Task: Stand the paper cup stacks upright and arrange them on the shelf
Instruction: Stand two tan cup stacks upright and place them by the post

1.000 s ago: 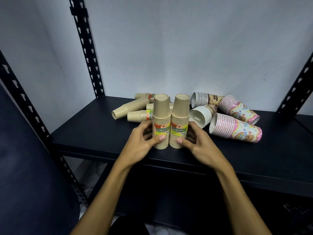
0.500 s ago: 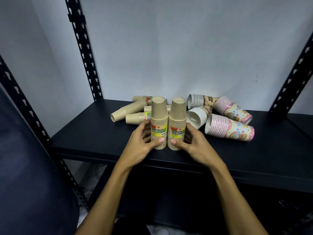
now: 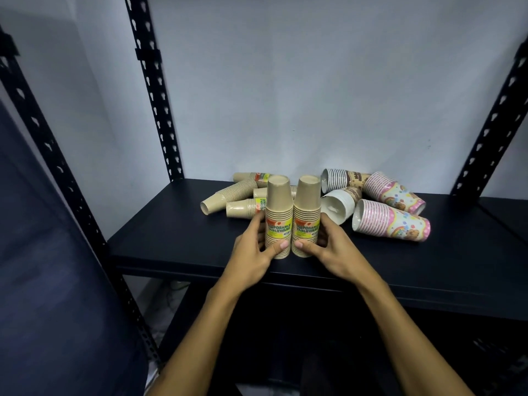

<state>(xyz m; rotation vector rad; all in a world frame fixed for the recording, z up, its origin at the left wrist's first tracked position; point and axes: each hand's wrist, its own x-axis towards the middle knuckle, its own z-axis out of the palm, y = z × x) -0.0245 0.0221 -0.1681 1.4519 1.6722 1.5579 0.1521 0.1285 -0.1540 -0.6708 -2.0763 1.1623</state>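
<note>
- Two kraft paper cup stacks stood upright, mouths down, side by side near the front edge of the black shelf (image 3: 160,241).
- The left kraft stack (image 3: 279,215) and the right kraft stack (image 3: 306,214) touched or nearly touched; each bore a yellow "Disposable Tableware" label.
- The left hand (image 3: 253,260) wrapped the left kraft stack, thumb pressed across its lower front, fingers curled round its far side.
- The right hand (image 3: 333,252) gripped the right kraft stack the same way, thumb on the lower front.
- Behind and left of the upright pair, several kraft stacks (image 3: 228,195) lay on their sides.
- Right of the pair lay a white-mouthed stack (image 3: 338,207), a brown-patterned stack (image 3: 343,180) behind it, and two pink cartoon-print stacks (image 3: 391,222), all toppled.
</note>
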